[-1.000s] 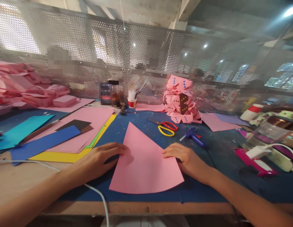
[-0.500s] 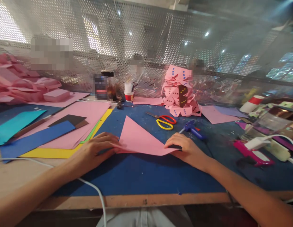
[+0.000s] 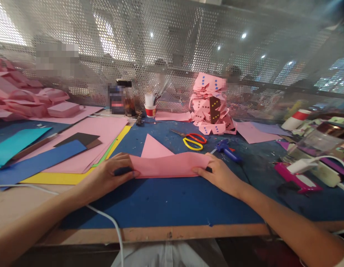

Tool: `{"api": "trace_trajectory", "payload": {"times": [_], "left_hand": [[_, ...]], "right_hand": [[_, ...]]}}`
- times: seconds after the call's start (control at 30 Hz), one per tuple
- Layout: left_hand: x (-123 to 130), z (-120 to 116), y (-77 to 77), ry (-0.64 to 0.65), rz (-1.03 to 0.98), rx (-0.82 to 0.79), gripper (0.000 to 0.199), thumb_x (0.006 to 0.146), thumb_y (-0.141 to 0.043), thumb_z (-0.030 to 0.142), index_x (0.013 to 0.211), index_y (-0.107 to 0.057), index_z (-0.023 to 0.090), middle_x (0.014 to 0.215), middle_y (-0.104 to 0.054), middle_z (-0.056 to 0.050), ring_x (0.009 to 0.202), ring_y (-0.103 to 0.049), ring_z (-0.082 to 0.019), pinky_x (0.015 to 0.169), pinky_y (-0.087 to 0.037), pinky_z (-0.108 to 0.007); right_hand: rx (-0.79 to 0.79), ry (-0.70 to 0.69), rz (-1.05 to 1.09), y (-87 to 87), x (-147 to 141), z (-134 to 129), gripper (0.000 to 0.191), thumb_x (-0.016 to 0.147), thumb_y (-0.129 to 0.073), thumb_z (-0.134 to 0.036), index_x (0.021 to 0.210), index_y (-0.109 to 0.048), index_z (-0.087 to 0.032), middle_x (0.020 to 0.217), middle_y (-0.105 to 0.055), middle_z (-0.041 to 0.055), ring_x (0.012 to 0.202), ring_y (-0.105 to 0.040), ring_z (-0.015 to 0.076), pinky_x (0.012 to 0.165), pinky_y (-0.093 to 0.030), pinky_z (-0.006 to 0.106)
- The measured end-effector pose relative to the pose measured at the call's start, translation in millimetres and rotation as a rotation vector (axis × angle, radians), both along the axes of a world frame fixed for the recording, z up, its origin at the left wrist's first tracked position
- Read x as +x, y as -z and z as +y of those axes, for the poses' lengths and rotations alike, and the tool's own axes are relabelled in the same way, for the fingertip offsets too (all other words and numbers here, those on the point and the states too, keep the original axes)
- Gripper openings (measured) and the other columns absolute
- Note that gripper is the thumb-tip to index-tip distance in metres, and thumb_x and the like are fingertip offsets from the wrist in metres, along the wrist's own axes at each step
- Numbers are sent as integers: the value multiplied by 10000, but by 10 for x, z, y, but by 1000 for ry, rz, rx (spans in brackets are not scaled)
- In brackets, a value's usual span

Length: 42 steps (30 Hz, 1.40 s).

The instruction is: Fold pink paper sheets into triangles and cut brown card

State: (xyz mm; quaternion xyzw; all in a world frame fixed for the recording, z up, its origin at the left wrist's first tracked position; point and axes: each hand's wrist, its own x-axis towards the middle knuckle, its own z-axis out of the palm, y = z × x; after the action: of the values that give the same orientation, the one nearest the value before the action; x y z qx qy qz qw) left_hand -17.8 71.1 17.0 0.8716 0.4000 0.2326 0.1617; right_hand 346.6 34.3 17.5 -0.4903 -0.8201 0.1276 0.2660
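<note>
A pink paper (image 3: 169, 166) lies on the blue mat (image 3: 166, 207), its near part folded up into a wide band, with a pink triangular point showing behind it. My left hand (image 3: 116, 172) pinches the band's left end between thumb and fingers. At the right end my right hand (image 3: 219, 172) grips the same paper, its thumb on the front face. Just beyond the paper are scissors (image 3: 194, 141) with red and yellow handles, and a blue glue gun (image 3: 227, 150) near my right hand.
Left are stacked pink sheets (image 3: 105, 137), a blue strip (image 3: 44, 159) and a pink paper heap (image 3: 19, 96). Behind stand a decorated pink pile (image 3: 208, 107), a paper cup (image 3: 150, 110) and a jar (image 3: 130, 100). A magenta device (image 3: 297, 178) lies right. A white cable (image 3: 113, 222) crosses the front edge.
The near part of the pink paper has been raised and folded over away from me, covering more of the triangle. Both hands still hold its ends, my thumbs now on the front.
</note>
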Motion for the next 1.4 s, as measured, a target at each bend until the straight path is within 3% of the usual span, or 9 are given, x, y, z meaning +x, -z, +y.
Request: {"api": "trace_trajectory", "payload": {"times": [0.1, 0.23, 0.4, 0.5, 0.6, 0.83, 1.1, 1.4], "left_hand": [[-20, 1, 22, -37, -32, -49, 291, 905, -597, 497, 985, -732, 252, 1221, -678, -43, 1141, -606, -246, 1016, -477, -374], [-33, -21, 35, -38, -72, -39, 299, 892, -615, 511, 1019, -742, 273, 1268, -660, -38, 1185, -588, -258, 1040, -468, -396], [-9, -42, 3, 21, -87, 6, 252, 911, -616, 443, 1003, -748, 250, 1215, -684, -53, 1145, -597, -234, 997, -487, -395], [11, -25, 1, 57, -71, 9, 233, 928, -602, 406, 856, -746, 237, 1036, -729, -34, 1088, -600, -219, 949, -489, -355], [25, -6, 7, 55, -71, -1, 271, 931, -588, 414, 786, -725, 231, 904, -709, -20, 992, -603, -205, 878, -491, -317], [40, -19, -32, 4, -24, -62, 316, 931, -577, 438, 760, -706, 206, 995, -684, -42, 1010, -589, -209, 902, -471, -308], [3, 36, 24, 10, -13, -72, 261, 910, -597, 427, 811, -734, 228, 1012, -696, -20, 1026, -584, -220, 926, -456, -306], [-25, 58, 51, 11, 11, -76, 248, 914, -590, 419, 814, -729, 238, 1051, -690, -14, 1059, -576, -223, 954, -439, -310]], "right_hand": [[-11, 1, 12, 5, 2, 4, 279, 954, -578, -451, 894, -737, -229, 928, -672, 45, 915, -616, 210, 823, -467, 320], [-19, -5, 23, 10, 8, 6, 299, 955, -565, -479, 935, -752, -247, 956, -691, 44, 929, -627, 213, 826, -477, 318], [-9, -5, 16, 15, 4, 12, 284, 949, -582, -459, 915, -755, -237, 961, -699, 49, 933, -636, 214, 843, -490, 326], [-5, 3, 10, 0, -1, 8, 276, 942, -599, -434, 837, -753, -231, 922, -707, 48, 904, -637, 215, 839, -496, 334], [-11, -15, 33, -19, 1, 2, 240, 948, -595, -409, 908, -761, -240, 975, -725, 50, 934, -638, 224, 864, -499, 347], [-74, 15, 118, -17, 35, 13, 243, 954, -577, -411, 997, -742, -238, 962, -733, 51, 936, -655, 234, 857, -510, 363], [-74, 83, 59, -42, 46, 12, 378, 958, -543, -485, 754, -665, -192, 781, -657, 32, 737, -593, 180, 699, -453, 300], [-33, 39, 22, 7, 52, 31, 375, 948, -572, -478, 711, -641, -195, 854, -656, 48, 875, -586, 202, 804, -450, 324]]}}
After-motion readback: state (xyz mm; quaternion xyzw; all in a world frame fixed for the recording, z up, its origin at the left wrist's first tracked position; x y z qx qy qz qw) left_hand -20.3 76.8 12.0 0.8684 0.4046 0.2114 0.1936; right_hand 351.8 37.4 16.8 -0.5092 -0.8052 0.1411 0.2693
